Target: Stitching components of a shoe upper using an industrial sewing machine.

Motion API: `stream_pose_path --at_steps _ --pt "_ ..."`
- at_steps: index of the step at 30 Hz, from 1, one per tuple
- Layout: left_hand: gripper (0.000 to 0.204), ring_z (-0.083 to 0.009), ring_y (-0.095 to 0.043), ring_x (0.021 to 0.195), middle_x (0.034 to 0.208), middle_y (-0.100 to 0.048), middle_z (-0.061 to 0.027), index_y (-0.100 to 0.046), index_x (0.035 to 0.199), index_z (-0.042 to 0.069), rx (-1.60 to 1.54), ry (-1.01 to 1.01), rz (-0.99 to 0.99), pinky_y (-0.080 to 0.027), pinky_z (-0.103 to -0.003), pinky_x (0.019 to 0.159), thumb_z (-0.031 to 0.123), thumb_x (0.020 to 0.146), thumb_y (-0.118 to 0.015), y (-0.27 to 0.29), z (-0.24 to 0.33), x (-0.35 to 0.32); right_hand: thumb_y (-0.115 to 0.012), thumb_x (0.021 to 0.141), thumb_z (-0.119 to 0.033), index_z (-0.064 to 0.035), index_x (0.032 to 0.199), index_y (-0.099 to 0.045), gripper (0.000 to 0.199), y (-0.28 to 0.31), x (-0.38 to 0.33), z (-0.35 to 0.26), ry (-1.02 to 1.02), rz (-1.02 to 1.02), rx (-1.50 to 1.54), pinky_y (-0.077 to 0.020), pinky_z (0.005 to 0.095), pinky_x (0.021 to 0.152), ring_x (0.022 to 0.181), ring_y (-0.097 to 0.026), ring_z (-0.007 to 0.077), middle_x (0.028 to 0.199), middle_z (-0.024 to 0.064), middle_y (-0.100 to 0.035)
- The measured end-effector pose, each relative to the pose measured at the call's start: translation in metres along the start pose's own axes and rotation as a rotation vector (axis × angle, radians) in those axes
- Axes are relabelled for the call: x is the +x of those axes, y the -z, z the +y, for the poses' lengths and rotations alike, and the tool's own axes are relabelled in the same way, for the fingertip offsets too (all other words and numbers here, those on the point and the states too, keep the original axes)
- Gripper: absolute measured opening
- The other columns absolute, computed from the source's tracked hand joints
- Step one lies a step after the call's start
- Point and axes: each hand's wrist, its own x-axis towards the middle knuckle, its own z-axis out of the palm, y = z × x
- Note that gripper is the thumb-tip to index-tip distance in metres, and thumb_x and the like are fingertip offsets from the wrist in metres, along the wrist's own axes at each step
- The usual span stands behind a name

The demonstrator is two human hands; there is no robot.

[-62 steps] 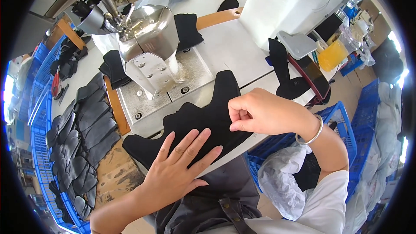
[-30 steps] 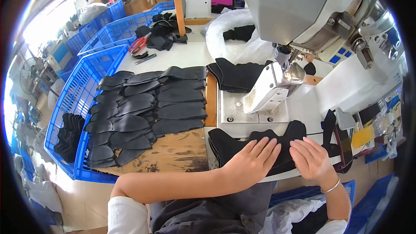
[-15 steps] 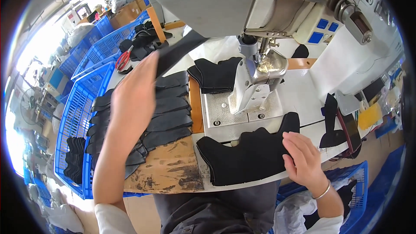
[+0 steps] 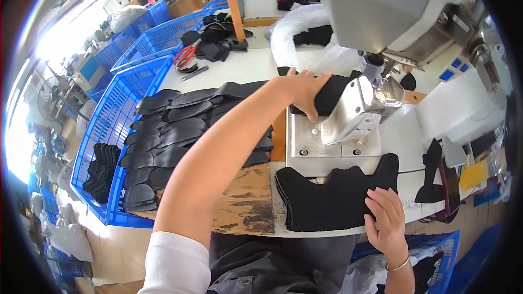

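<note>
My left hand [image 4: 306,91] reaches forward to a stack of black cut pieces [image 4: 330,97] beside the sewing machine post [image 4: 357,111]. Its fingers are spread over the stack, the thumb apart on the near side. My right hand [image 4: 385,218] lies with fingers stretched out on the right part of a second stack of black shaped pieces [image 4: 332,198] at the table's front edge. Left of the post, dark leather-like pieces [image 4: 182,130] overlap in rows, partly hidden by my left forearm.
A worn brown board [image 4: 245,198] lies under the rows. Blue baskets [image 4: 111,130] line the left side. Red-handled scissors [image 4: 187,54] and tweezers [image 4: 194,73] lie at the back. A white plastic bag [image 4: 283,41] stands behind the post; the machine head [image 4: 387,5] overhangs the right.
My left hand has moved from above the leather-like rows rightward to the far black stack. A dark strip near it no longer hangs raised. The view has swung left; my right hand stays on the near stack.
</note>
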Motion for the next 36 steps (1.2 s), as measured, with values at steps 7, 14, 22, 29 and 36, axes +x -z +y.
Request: stream_pose_path --at_steps 7,14,22,29,36 --pt "0.124 -0.0306 -0.046 0.123 0.128 -0.048 -0.0189 -0.009 0.152 0.015 -0.022 -0.008 -0.115 -0.031 -0.043 0.107 0.044 0.057 -0.084 0.008 -0.001 -0.01 -0.064 0.075 -0.005 -0.0026 0.105 -0.063 0.03 -0.006 0.002 -0.007 0.029 -0.015 0.022 -0.0429 0.0476 0.098 0.11 -0.057 0.0305 0.115 0.0116 -0.061" --pt "0.118 -0.0378 -0.035 0.128 0.138 -0.037 -0.0217 -0.006 0.152 0.017 0.082 -0.084 0.456 -0.031 -0.046 0.107 0.046 0.065 -0.079 -0.009 -0.024 -0.059 -0.065 0.075 -0.008 -0.0022 0.104 -0.063 0.03 -0.005 -0.001 -0.013 0.007 -0.042 0.024 -0.0405 0.0504 0.099 0.111 -0.056 0.0328 0.117 0.013 -0.06" --pt "0.017 -0.0192 -0.059 0.076 0.083 -0.061 -0.0081 -0.061 0.088 0.002 -0.385 -0.002 0.396 -0.048 -0.031 0.069 0.017 0.084 -0.068 -0.057 -0.042 -0.169 -0.064 0.072 -0.003 -0.0016 0.104 -0.061 0.033 0.001 -0.008 -0.012 -0.064 0.021 0.024 -0.0417 0.0512 0.097 0.111 -0.056 0.0352 0.117 0.0142 -0.06" --pt "0.045 -0.0298 -0.054 0.086 0.092 -0.052 -0.0113 -0.049 0.093 0.004 -0.292 0.093 0.516 -0.044 -0.039 0.078 0.034 0.075 -0.076 -0.088 -0.012 -0.148 -0.065 0.073 -0.005 -0.0018 0.102 -0.063 0.029 -0.006 0.003 -0.027 0.015 0.013 0.078 -0.0432 0.0485 0.096 0.108 -0.058 0.0324 0.113 0.0125 -0.063" --pt "0.018 -0.0271 -0.061 0.075 0.081 -0.059 -0.0112 -0.06 0.08 0.001 -0.634 0.176 0.533 -0.049 -0.038 0.07 0.017 0.078 -0.067 -0.091 -0.021 -0.141 -0.066 0.073 -0.006 -0.0029 0.101 -0.064 0.028 0.003 0.01 -0.034 0.004 0.01 0.076 -0.0432 0.0488 0.096 0.107 -0.059 0.0319 0.111 0.0115 -0.063"
